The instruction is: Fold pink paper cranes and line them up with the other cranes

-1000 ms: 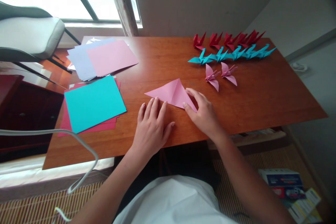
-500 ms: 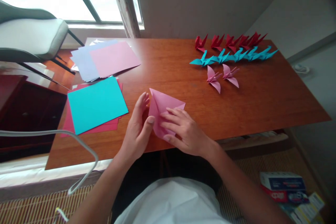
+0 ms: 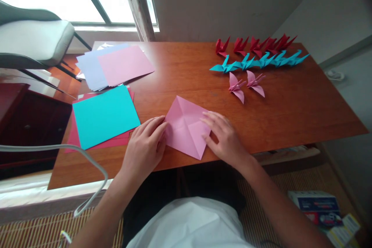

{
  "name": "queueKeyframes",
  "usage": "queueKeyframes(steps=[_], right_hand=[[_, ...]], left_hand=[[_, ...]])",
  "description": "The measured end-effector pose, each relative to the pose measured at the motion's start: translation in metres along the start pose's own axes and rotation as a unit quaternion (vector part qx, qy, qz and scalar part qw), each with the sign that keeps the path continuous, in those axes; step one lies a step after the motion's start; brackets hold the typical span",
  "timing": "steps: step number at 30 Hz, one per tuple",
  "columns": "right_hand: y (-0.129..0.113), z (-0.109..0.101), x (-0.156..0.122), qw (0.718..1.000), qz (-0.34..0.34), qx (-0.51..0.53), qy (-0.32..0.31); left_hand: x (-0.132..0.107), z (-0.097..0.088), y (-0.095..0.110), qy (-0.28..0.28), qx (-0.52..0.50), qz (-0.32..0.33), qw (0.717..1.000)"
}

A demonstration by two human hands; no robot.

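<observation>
The pink square (image 3: pixel 184 124) has opened out since half a second ago: it was bent up then, and the right hand (image 3: pixel 225 135), which lay across it, has shifted to its right corner. Now it spreads on the table (image 3: pixel 290 112), right of the turquoise sheet (image 3: pixel 106 116), with creases crossing at its middle. It lies between the 2 hands. The left hand (image 3: pixel 145 141), close by the turquoise sheet's near right corner, has the square's left corner pinched between thumb and curled fingers. The right hand's fingertips rest on the paper; whether they pinch it, I can't tell. Red sheets (image 3: pixel 74 135) stick out from under the turquoise sheet, and lilac sheets (image 3: pixel 91 69) lie just beyond it. Well to its right stand 5 red birds (image 3: pixel 222 47), 5 blue birds (image 3: pixel 246 63) and 2 pink birds (image 3: pixel 238 93).
</observation>
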State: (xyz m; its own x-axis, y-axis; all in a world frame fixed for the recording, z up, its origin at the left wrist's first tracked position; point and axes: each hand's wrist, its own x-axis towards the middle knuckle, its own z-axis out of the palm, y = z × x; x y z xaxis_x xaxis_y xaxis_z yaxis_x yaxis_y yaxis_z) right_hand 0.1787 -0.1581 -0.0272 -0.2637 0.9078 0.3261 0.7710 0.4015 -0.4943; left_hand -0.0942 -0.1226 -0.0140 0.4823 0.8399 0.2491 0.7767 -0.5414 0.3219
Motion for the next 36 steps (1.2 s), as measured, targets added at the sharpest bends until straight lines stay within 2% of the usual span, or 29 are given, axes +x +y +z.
queueKeyframes(steps=[3, 6, 9, 11, 14, 16, 19, 21, 23, 26, 30, 33, 36], right_hand=[[0.013, -0.004, 0.004, 0.991, 0.112, 0.023, 0.075], [0.015, -0.003, 0.01, 0.963, 0.201, 0.155, 0.085], [0.01, 0.0, 0.016, 0.922, 0.235, 0.299, 0.077], [0.006, 0.001, 0.02, 0.907, 0.233, 0.339, 0.092], [0.002, -0.004, 0.025, 0.908, 0.206, 0.338, 0.137], [-0.002, -0.013, 0.028, 0.922, 0.161, 0.308, 0.17], [-0.01, -0.032, 0.028, 0.947, 0.082, 0.244, 0.193], [-0.014, -0.043, 0.026, 0.961, 0.047, 0.201, 0.187], [-0.014, -0.047, 0.021, 0.972, 0.012, 0.169, 0.161], [-0.004, -0.041, 0.01, 0.986, -0.051, 0.116, 0.105], [0.016, -0.024, -0.005, 0.993, -0.104, 0.045, 0.03], [0.025, -0.017, -0.009, 0.991, -0.128, 0.017, -0.023], [0.029, -0.015, -0.004, 0.988, -0.148, 0.005, -0.043]], left_hand=[[0.004, 0.003, 0.004, 0.003, -0.009, -0.01, 1.0], [0.011, 0.004, 0.006, 0.017, -0.04, -0.027, 0.999], [0.018, 0.007, 0.007, 0.022, -0.091, -0.063, 0.994], [0.023, 0.01, 0.006, 0.026, -0.143, -0.106, 0.984], [0.03, 0.009, 0.005, 0.055, -0.251, -0.158, 0.953], [0.034, 0.003, 0.007, 0.092, -0.305, -0.156, 0.935], [0.038, -0.014, 0.015, 0.179, -0.295, -0.089, 0.934], [0.038, -0.025, 0.019, 0.197, -0.306, -0.006, 0.931], [0.037, -0.03, 0.02, 0.195, -0.295, 0.038, 0.935], [0.028, -0.024, 0.012, 0.194, -0.247, 0.083, 0.946], [0.013, -0.007, -0.006, 0.095, -0.076, 0.111, 0.986], [0.006, -0.001, -0.012, 0.042, -0.015, 0.151, 0.988], [0.009, 0.001, -0.01, -0.001, -0.003, 0.178, 0.984]])
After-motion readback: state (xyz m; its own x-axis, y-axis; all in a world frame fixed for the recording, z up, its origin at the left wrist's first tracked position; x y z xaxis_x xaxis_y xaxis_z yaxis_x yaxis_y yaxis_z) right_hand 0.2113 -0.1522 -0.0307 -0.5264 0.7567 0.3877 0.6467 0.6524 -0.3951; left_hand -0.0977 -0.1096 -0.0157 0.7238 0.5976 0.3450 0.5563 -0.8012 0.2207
